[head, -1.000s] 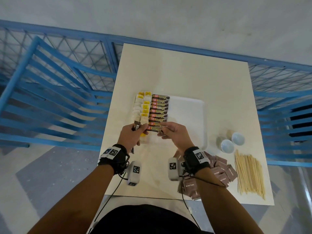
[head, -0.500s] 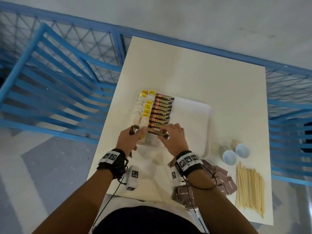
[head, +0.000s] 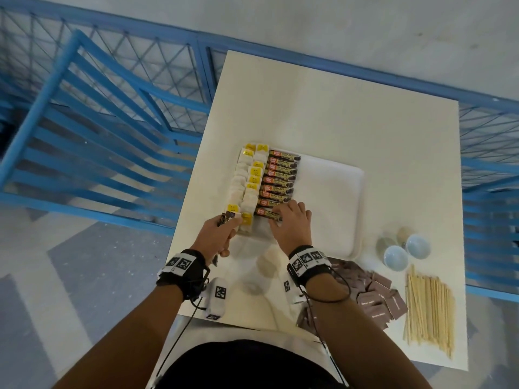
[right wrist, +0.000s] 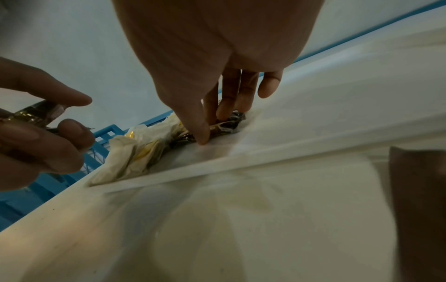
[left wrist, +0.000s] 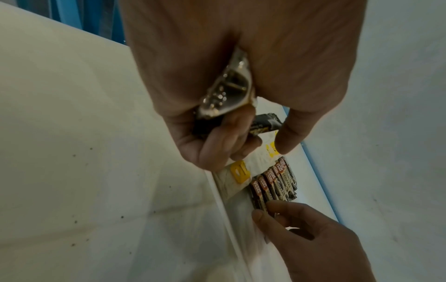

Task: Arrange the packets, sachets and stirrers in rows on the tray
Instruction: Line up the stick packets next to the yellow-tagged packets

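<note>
One more coffee stick now lies flat on the white tray, where a second ago you held it just above the near end of the row. Your counter keeps the brown sachets and wooden stirrers at its near right, none of them on the tray yet. The coffee row beside the tea bags now nears the tray's front rim. Your right hand presses that stick with straightened fingers. Your left hand pinches spare coffee sticks, so you can feed the next one.
</note>
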Available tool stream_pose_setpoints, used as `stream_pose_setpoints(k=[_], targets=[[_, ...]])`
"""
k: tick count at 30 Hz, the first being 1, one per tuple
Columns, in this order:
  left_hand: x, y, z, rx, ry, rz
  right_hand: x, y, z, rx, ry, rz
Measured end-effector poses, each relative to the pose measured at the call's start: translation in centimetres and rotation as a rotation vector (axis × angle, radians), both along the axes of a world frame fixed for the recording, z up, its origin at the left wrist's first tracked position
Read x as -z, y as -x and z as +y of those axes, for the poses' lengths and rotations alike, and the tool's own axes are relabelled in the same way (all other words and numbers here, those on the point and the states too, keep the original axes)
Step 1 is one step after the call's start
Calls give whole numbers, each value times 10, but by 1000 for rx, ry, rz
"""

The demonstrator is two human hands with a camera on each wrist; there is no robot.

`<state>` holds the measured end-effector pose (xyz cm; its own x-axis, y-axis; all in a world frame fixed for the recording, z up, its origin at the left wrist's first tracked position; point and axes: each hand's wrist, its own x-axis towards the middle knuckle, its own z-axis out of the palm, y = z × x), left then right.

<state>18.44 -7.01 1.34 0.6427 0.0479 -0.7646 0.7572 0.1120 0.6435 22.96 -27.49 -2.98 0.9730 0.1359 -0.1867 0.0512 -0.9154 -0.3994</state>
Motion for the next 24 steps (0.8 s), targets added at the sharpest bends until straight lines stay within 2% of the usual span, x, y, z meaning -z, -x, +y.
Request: stream_pose_setpoints(k=[24], targets=[[-6, 4, 9, 10, 77, 7, 3, -5, 12, 43, -29, -24]])
